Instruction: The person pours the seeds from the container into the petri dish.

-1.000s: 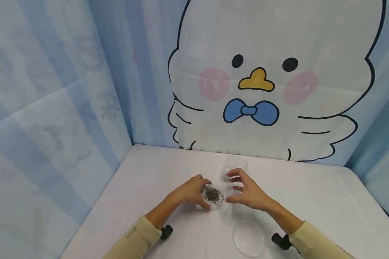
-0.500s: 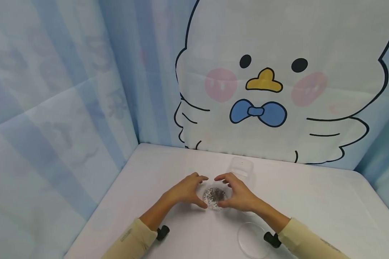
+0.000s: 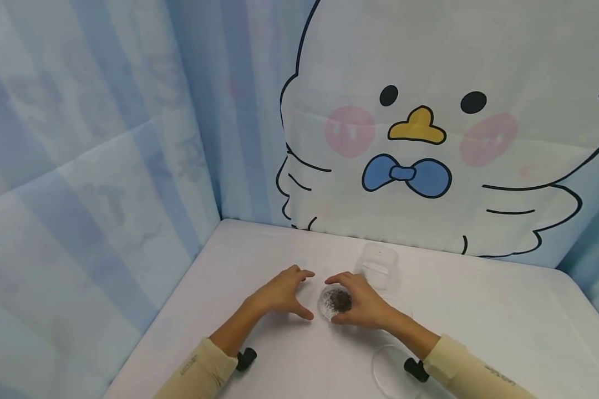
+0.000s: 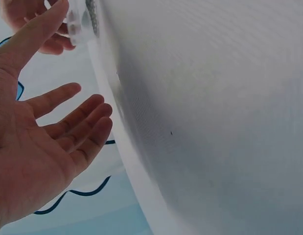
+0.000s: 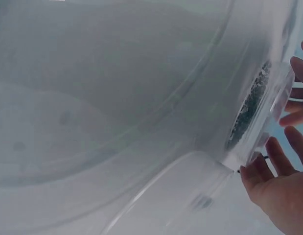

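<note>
A shallow, clear round dish (image 3: pixel 337 301) of dark and pale grains sits on the table in the head view. My right hand (image 3: pixel 363 302) grips a clear round lid (image 5: pixel 274 110) over it, thumb on the near side and fingers on the far side. The hand hides the right part of the dish. To the left, my left hand (image 3: pixel 281 292) holds nothing; its thumb and fingers are spread apart, a short gap from the dish. The left wrist view shows this hand (image 4: pixel 53 132) with its palm exposed.
A clear plastic box (image 3: pixel 379 265) stands behind my right hand. Under my right forearm lies a large clear ring-shaped piece (image 3: pixel 374 370), and another clear rim partly shows near the wrist. A printed curtain (image 3: pixel 249 138) borders the white table (image 3: pixel 259 244).
My right hand has moved left from beside the dish, bringing the clear lid over it. My left hand has let go of the dish and drawn away to the left.
</note>
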`<state>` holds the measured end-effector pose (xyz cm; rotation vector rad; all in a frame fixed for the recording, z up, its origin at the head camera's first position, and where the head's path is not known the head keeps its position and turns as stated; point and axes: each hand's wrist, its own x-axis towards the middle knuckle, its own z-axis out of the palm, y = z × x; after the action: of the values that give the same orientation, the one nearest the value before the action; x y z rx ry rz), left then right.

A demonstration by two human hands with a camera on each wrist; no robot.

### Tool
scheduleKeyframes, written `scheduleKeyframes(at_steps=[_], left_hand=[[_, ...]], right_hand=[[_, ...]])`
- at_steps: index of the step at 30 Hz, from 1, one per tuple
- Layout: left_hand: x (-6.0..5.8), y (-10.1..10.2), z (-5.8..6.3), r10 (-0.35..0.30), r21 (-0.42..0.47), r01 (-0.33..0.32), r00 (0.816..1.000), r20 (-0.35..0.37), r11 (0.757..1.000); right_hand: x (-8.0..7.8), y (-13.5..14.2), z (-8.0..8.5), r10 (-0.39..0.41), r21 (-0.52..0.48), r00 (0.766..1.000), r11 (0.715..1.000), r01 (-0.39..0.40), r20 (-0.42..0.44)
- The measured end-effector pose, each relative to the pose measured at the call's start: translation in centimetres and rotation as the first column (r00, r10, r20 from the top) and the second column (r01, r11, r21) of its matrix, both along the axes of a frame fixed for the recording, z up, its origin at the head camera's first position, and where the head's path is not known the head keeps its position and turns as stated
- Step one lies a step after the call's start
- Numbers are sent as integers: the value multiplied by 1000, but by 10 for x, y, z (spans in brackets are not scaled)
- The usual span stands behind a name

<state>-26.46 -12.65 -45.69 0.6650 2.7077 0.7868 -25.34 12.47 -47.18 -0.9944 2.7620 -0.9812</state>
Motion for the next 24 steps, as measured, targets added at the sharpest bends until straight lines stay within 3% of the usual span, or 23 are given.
scheduleKeyframes(at_steps=[16,24], left_hand=[[3,-1,2,-8,32,8,1000,-6,999],[5,-1,3,-10,26,11,999,-32,1000]], right_hand=[[-1,1,-5,-2,7,1000,1000,2,-1],[4,1,9,-21,-31,1000,999,21,8]])
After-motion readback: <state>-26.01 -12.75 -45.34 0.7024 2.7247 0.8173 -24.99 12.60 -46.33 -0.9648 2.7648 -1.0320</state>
